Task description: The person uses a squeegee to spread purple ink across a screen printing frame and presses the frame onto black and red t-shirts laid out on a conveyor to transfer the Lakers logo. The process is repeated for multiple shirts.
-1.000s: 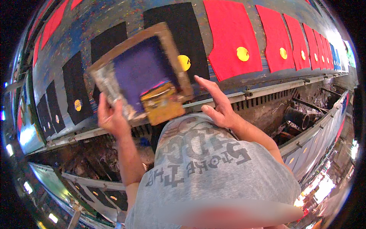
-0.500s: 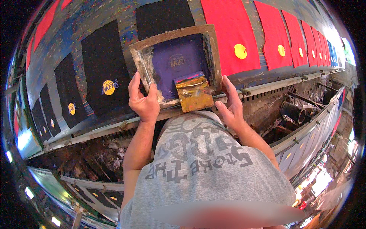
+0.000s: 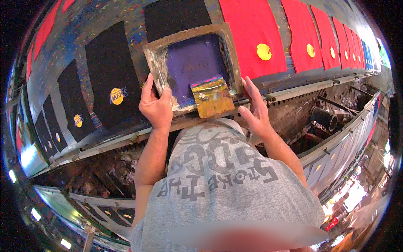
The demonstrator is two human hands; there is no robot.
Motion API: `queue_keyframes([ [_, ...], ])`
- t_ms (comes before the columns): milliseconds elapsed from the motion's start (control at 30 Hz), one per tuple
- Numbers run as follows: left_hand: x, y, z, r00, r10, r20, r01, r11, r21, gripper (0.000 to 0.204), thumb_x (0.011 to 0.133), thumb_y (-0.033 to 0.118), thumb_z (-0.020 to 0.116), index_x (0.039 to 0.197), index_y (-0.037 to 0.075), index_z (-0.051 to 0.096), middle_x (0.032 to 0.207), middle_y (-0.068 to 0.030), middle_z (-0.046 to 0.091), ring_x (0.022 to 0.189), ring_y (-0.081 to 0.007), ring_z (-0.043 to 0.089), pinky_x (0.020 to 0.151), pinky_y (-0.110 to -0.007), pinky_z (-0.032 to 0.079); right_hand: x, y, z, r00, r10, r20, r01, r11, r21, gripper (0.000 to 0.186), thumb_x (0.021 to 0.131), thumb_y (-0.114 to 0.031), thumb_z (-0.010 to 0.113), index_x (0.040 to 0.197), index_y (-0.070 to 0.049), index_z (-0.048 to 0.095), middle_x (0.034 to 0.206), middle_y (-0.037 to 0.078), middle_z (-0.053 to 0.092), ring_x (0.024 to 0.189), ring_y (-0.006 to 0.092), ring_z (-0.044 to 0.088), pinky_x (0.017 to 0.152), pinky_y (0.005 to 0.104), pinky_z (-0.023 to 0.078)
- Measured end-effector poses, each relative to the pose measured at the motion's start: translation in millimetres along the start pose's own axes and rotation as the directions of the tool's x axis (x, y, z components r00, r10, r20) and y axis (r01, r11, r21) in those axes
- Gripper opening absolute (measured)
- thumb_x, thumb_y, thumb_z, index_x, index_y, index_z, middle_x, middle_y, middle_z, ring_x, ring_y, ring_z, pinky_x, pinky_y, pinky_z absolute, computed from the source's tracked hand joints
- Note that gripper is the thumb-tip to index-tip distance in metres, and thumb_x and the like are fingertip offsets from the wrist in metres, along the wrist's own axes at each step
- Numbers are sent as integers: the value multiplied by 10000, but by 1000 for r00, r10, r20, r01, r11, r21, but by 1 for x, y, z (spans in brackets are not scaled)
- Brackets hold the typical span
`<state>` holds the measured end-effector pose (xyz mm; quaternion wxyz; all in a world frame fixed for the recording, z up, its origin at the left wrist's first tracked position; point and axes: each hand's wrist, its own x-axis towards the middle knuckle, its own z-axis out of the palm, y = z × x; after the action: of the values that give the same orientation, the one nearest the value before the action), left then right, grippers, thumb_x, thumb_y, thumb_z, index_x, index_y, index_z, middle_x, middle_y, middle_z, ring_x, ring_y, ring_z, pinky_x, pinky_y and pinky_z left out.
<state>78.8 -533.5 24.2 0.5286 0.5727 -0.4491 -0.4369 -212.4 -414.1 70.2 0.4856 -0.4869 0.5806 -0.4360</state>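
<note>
A wooden screen printing frame point(image 3: 187, 35) with purple ink on its mesh lies tilted over the table in front of me. Its left side is held by my left hand point(image 3: 157, 107), the thumb toward the inner corner and the fingers along the outer edge. Against the right side rest the fingers of my right hand point(image 3: 256, 110), with the thumb apart below. A squeegee point(image 3: 213, 101) with an ink-stained, yellow-brown handle leans inside, its blade end on the mesh and its other end over the near rim. Just left lies a black fabric piece point(image 3: 110, 67) with a yellow and purple print.
Red fabric pieces point(image 3: 254, 38) with yellow round prints run along the paint-spattered table to the right. More black pieces point(image 3: 77, 101) lie left. A metal rail point(image 3: 294, 91) edges the table. Behind me stands another long table point(image 3: 336, 155), with a dark pipe point(image 3: 324, 119) beneath the gap.
The view has shifted slightly. The frame sits a little lower on its right side, and the dark print on the mesh looks fainter. Both hands keep their places on it.
</note>
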Motion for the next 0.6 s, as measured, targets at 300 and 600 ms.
queue_keyframes([
  [300, 5, -1, -3, 995, -96, 13, 96, 995, -21, 641, 900, -157, 758, 1520, -118, 601, 1484, -180, 664, 1309, -241, 692, 1147, -380, 560, 4, -22, -3, 954, -283, 95, 290, 801, -524, 729, 895, -129, 820, 1573, -50, 565, 1619, 207, 555, 1499, 404, 529, 1237, 523, 427],
  [600, 7, -5, -6, 996, -84, 33, 84, 996, -19, 644, 893, -176, 745, 1518, -107, 608, 1491, -165, 652, 1327, -245, 684, 1161, -388, 558, 32, -34, 21, 790, -408, 458, 610, 445, -655, 466, 915, -165, 686, 1377, -110, 713, 1424, 135, 682, 1334, 355, 639, 1116, 522, 533],
])
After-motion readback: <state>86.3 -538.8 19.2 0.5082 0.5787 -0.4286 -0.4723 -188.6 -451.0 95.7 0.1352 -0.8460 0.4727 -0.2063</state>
